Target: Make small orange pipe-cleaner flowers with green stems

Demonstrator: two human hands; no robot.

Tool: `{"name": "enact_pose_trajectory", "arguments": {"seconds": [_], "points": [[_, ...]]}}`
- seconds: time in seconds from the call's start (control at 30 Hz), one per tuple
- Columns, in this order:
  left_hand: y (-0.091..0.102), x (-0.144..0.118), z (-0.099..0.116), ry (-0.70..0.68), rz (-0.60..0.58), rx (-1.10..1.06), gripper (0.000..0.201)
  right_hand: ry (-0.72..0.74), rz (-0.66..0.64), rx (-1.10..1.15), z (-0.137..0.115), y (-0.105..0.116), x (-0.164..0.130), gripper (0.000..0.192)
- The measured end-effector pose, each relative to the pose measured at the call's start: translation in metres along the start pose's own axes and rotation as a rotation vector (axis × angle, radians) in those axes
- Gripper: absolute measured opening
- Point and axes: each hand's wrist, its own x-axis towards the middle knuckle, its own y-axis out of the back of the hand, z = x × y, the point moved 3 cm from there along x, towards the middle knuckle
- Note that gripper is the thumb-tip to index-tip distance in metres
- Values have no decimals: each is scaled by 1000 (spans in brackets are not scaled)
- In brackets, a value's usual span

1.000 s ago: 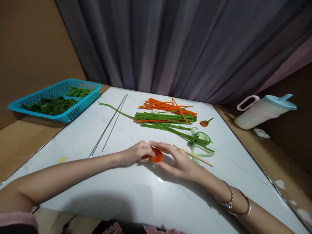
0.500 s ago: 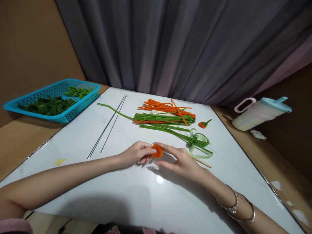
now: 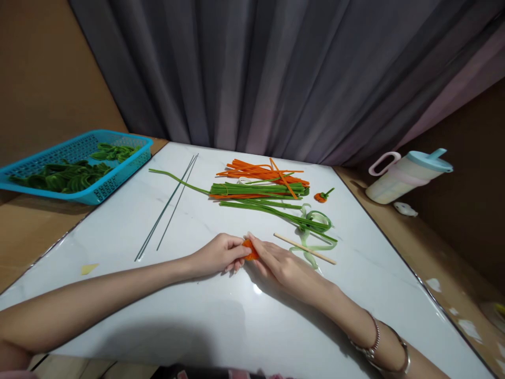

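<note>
Between my hands, low over the white table, is a small orange coil of fuzzy pipe cleaner. My left hand pinches it between thumb and fingers from the left. My right hand lies against its right side, fingers close together and partly covering it. Just beyond my right hand lies a thin wooden stick. Farther back are a bundle of green pipe cleaners and loose orange pipe cleaners. A small orange ball with a green stem sits to their right.
A blue basket with green looped pieces stands at the left edge. Thin dark wires lie left of the bundle. Pale green ribbon curls near the stick. A tumbler with straw stands at the right. A curtain hangs behind.
My right hand has closed in from spread fingers and now presses against the orange coil, covering more of it. The view has shifted slightly; the wooden stick shows more fully.
</note>
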Motion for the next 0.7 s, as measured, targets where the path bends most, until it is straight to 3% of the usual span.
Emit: {"name": "enact_pose_trajectory", "arguments": {"seconds": [0.23,0.5,0.7], "points": [[1,0,1,27,-42,16,23,34,-69,-45,0,-1,-3,55],[-1,-1,11,9,-95,237,27,-28,-98,114,-1,12,0,49],[-3,-1,9,-5,-164,260,22,-75,-141,253,2,16,1,30]]}}
